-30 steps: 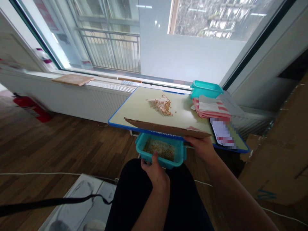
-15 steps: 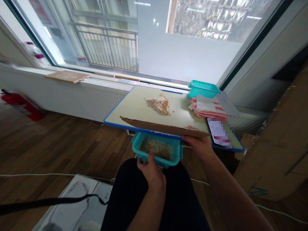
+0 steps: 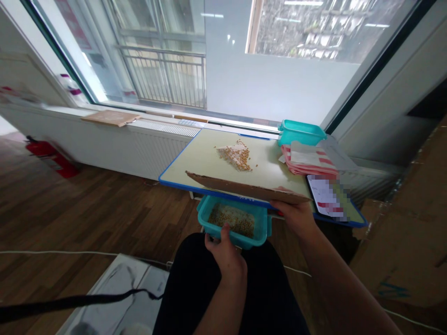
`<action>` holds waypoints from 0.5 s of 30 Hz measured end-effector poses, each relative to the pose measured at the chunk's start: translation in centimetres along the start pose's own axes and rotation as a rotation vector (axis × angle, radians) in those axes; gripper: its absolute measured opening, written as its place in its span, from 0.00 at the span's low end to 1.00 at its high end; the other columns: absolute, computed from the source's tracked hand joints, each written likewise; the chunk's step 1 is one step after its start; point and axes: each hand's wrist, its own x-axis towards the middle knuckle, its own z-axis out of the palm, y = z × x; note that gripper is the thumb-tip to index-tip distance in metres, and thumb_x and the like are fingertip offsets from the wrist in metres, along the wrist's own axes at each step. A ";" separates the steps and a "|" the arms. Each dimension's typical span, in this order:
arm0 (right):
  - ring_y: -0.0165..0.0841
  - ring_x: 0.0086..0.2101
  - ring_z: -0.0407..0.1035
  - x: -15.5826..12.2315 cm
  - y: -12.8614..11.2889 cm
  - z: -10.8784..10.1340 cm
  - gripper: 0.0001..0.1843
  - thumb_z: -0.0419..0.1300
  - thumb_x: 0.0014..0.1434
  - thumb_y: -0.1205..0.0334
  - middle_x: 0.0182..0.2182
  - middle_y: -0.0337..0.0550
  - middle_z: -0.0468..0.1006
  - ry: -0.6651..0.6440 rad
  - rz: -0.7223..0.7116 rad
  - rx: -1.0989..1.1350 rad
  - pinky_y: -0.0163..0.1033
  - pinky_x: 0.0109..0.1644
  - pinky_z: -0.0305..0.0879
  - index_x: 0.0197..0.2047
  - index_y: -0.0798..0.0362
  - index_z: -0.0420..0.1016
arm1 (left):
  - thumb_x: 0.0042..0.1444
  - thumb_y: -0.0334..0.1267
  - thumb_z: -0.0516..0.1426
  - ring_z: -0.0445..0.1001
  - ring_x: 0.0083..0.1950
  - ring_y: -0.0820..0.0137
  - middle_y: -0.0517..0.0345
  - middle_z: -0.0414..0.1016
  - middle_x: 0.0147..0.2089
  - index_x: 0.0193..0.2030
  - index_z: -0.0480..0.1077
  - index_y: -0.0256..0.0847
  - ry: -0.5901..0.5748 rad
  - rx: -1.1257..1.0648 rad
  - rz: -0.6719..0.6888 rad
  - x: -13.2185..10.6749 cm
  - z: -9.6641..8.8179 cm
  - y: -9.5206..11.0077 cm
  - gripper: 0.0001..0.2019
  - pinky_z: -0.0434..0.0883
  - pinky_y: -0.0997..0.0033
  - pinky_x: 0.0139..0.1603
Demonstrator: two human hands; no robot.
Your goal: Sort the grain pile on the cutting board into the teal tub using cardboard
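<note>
Conceivably, the teal tub [image 3: 261,226] just below the front edge of the tabletop [image 3: 195,158] could tip and spill its grains [image 3: 232,219], since the left hand [image 3: 226,253] grips only the near side, while a jerk of the cardboard [image 3: 240,187] the right hand [image 3: 296,217] grasps could scatter the loose pile [image 3: 237,156].

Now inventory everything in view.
Table: 1, cream, centre
Grain heap: 1, tan, table
Cardboard strip: 1, brown, table's near edge
Cloth stack: 1, red-white, table
Rear tub: 1, teal, behind cloth stack
Phone: 1, black-rimmed, table
Grain tub: 1, teal, below table edge
Window: 1, clear, behind table
Board: 1, tan, left
Extinguisher: 1, red, floor
Carton: 1, brown, right
Strap: 1, black, lower left
Left hand: 1, holding grain tub
Right hand: 1, holding cardboard strip
</note>
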 end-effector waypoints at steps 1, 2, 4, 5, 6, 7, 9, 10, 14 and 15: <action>0.34 0.33 0.73 0.1 0.0 0.1 0.10 0.65 0.45 0.67 0.31 0.34 0.80 -0.002 0.001 0.004 0.38 0.38 0.69 0.34 0.47 0.80 | 0.46 0.38 0.63 0.73 0.50 0.60 0.46 0.69 0.55 0.60 0.50 0.45 -0.001 -0.001 0.000 0.0 0.0 0.0 0.36 0.71 0.53 0.50; 0.34 0.33 0.73 0.1 0.0 0.1 0.10 0.65 0.45 0.67 0.31 0.34 0.80 -0.006 0.002 0.014 0.38 0.37 0.69 0.33 0.47 0.80 | 0.46 0.38 0.63 0.73 0.51 0.60 0.46 0.69 0.55 0.60 0.50 0.45 0.001 -0.001 0.000 0.0 0.1 0.1 0.37 0.71 0.53 0.50; 0.34 0.32 0.73 0.0 0.0 0.0 0.10 0.65 0.45 0.66 0.31 0.34 0.80 -0.017 0.001 0.035 0.38 0.37 0.69 0.34 0.47 0.81 | 0.46 0.38 0.63 0.73 0.51 0.60 0.46 0.69 0.55 0.60 0.51 0.44 0.014 0.007 0.000 0.0 0.2 0.1 0.37 0.71 0.53 0.50; 0.34 0.32 0.73 -0.1 0.0 -0.1 0.10 0.66 0.45 0.65 0.31 0.35 0.80 -0.020 -0.003 0.037 0.39 0.37 0.69 0.34 0.47 0.81 | 0.46 0.38 0.63 0.73 0.51 0.61 0.46 0.70 0.55 0.60 0.51 0.44 0.020 0.013 0.001 -0.1 0.2 0.2 0.36 0.70 0.54 0.51; 0.35 0.33 0.73 -0.2 0.0 -0.2 0.10 0.66 0.45 0.65 0.31 0.35 0.80 -0.022 -0.006 0.031 0.39 0.38 0.69 0.34 0.47 0.81 | 0.46 0.38 0.63 0.73 0.51 0.61 0.46 0.70 0.55 0.60 0.51 0.43 0.024 0.017 -0.001 -0.1 0.2 0.3 0.36 0.70 0.55 0.52; 0.35 0.33 0.73 -0.2 0.0 -0.3 0.10 0.66 0.45 0.66 0.31 0.35 0.80 -0.019 -0.009 0.019 0.40 0.38 0.69 0.34 0.47 0.81 | 0.46 0.37 0.63 0.73 0.51 0.61 0.46 0.70 0.54 0.60 0.51 0.43 0.026 0.020 -0.003 -0.1 0.2 0.3 0.36 0.69 0.55 0.52; 0.36 0.34 0.73 -0.3 0.0 -0.4 0.10 0.66 0.45 0.66 0.32 0.36 0.80 0.011 -0.005 0.007 0.41 0.40 0.69 0.33 0.47 0.81 | 0.46 0.37 0.63 0.73 0.50 0.61 0.46 0.70 0.54 0.61 0.51 0.43 0.023 0.023 -0.018 -0.2 0.2 0.4 0.37 0.71 0.55 0.50; 0.36 0.34 0.73 -0.3 0.1 -0.5 0.09 0.66 0.44 0.66 0.31 0.36 0.80 0.032 0.005 0.011 0.41 0.40 0.70 0.33 0.47 0.80 | 0.46 0.37 0.63 0.73 0.50 0.60 0.46 0.70 0.54 0.61 0.51 0.44 0.023 0.023 -0.026 -0.2 0.2 0.5 0.37 0.72 0.56 0.48; 0.36 0.33 0.74 -0.5 0.6 -0.9 0.10 0.67 0.42 0.65 0.30 0.35 0.80 0.106 0.079 0.038 0.41 0.39 0.70 0.32 0.48 0.80 | 0.45 0.38 0.64 0.74 0.47 0.60 0.46 0.69 0.54 0.59 0.53 0.44 0.013 0.015 -0.025 -0.2 0.1 0.6 0.36 0.74 0.60 0.41; 0.36 0.33 0.74 -0.7 0.7 -1.2 0.11 0.67 0.42 0.65 0.30 0.35 0.80 0.124 0.093 0.042 0.41 0.40 0.70 0.32 0.48 0.80 | 0.45 0.38 0.64 0.74 0.47 0.60 0.46 0.70 0.54 0.59 0.53 0.44 0.014 0.016 -0.023 -0.2 0.2 0.6 0.35 0.74 0.60 0.40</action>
